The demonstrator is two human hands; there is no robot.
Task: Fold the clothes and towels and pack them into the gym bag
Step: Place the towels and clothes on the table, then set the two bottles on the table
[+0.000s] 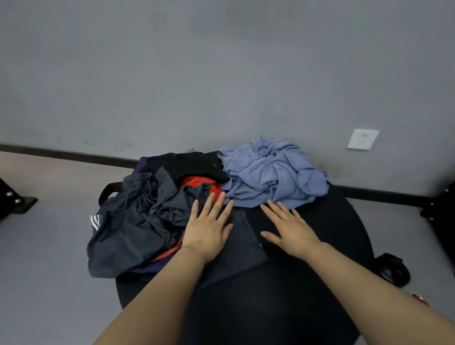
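Note:
A folded dark grey garment (243, 248) lies flat on a round black table (340, 226). My left hand (210, 227) presses on its left part with straight, spread fingers. My right hand (289, 228) lies flat just right of it, fingers straight. Left of my hands sits a heap of dark clothes (135, 222), one with white stripes, with a red garment (200, 183) showing in it. A crumpled blue towel (269, 173) is bunched at the table's far side. A black strap (108, 191) sticks out from under the heap; what it belongs to is hidden.
A grey wall with a white socket (362, 139) rises behind the table. Black frame legs (7, 198) stand at the left, and another black frame (450, 210) at the right. A black wheel-like object (393, 268) lies on the grey floor near the table's right edge.

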